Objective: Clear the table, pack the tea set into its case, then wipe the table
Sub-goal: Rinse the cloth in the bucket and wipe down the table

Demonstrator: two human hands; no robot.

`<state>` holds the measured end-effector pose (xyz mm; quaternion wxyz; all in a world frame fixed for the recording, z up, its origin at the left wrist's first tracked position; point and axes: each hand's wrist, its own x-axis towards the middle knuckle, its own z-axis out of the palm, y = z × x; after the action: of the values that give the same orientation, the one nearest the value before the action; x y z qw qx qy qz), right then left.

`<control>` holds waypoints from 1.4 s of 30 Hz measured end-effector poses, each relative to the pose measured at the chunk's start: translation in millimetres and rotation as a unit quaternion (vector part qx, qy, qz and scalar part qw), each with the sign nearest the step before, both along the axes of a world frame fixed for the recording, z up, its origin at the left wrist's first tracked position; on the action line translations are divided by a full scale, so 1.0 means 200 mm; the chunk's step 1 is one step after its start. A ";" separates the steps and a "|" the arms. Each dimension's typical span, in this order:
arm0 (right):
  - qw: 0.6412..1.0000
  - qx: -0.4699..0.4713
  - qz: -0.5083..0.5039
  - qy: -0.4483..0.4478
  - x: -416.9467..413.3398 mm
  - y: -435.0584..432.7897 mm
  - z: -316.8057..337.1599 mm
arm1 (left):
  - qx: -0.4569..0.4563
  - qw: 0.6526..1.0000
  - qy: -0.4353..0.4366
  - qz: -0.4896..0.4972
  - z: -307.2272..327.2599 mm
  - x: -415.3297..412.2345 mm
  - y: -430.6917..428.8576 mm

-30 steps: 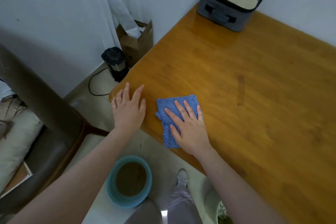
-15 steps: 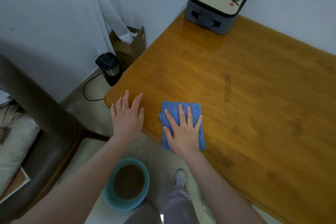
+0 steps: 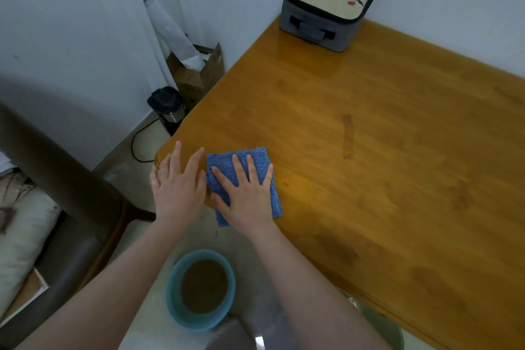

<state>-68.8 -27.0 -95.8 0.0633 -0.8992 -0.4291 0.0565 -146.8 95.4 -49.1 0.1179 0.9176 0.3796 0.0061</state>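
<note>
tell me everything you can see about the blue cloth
The blue cloth is a folded, rectangular rag with a knobbly woven texture. It lies flat at the near-left corner of the wooden table, one near corner hanging past the edge. The right hand presses on it, fingers spread; the left hand rests flat beside it.

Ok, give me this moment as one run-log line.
step: table wipe | right hand: flat on folded blue knitted cloth | left hand: flat on orange wooden table corner | grey fabric case: closed, far corner
</note>
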 end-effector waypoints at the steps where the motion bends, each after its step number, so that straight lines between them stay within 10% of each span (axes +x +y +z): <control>1: 1.000 0.005 0.001 -0.002 0.00 -0.04 0.00 | 0.001 1.000 0.002 -0.001 0.00 0.01 -0.01; 24: 0.997 -0.017 -0.072 -0.003 0.16 -1.17 0.02 | -0.004 0.988 0.025 -0.155 -0.08 0.20 -0.66; 42: 0.989 -0.017 -0.143 0.014 0.51 -0.94 0.01 | 0.021 0.990 0.010 -0.142 -0.05 0.42 -0.65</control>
<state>33.3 -215.2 -93.6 0.0616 -0.9515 -0.2941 0.0664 -62.2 -35.4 -59.5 0.0950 0.9645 0.2462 -0.0117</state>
